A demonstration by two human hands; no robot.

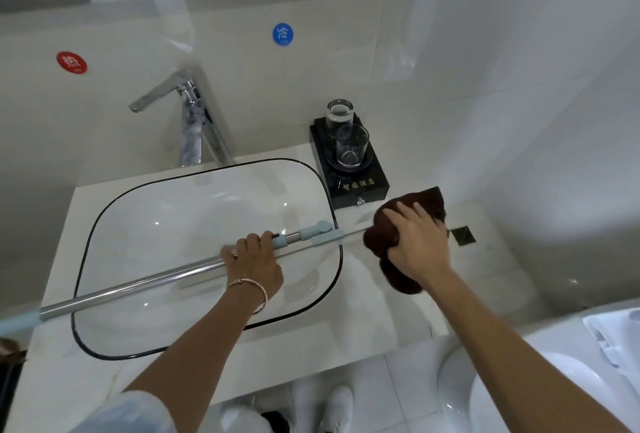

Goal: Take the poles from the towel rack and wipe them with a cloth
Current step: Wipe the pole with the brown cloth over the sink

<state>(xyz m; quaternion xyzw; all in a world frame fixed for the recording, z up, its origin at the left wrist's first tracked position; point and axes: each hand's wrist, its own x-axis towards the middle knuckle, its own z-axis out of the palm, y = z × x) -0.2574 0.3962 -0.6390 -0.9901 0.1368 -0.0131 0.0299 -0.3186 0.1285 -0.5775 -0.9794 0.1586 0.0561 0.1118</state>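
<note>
A person's left hand (254, 261) curls its fingers round a metal pole (138, 285) held across the basin (173, 211). To its right, over the counter (485, 259), the right hand (415, 242) clamps a brown cloth (398, 280) round the pole's thinner right end. The polished tube looks stiff, light and probably slick, so a full grip beside the pale blue joint (317, 230), where the left hand sits, seems the sound hold. The soft cloth folds readily round it. Farther off, two glasses (351, 150) stand on a black tray (360, 186) near the cloth, fragile company for a swinging pole, and a tap (188, 121) rises beyond the basin.
</note>
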